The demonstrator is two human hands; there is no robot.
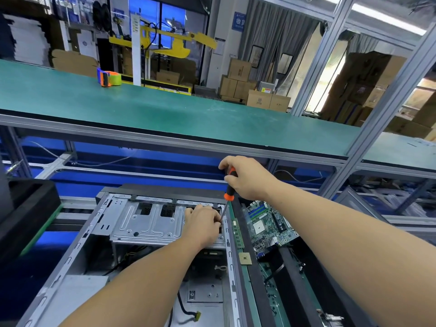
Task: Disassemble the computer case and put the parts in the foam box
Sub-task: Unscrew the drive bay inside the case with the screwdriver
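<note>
Tape dispenser [109, 78] on green shelf [165, 109], cardboard boxes [238, 79] behind

Two bare forearms reach into view from the lower edge, with no sleeves showing anywhere along their visible length. Neither wrist carries a watch, band or bracelet, and neither hand wears a glove. The left hand [203, 224] has no ring on the fingers [213, 217] that show. The right hand [245, 177] is likewise unadorned; its knuckles and the back of the hand are plainly visible, and its nails look short and unpainted. Both forearms look smooth, without visible marks.
</note>
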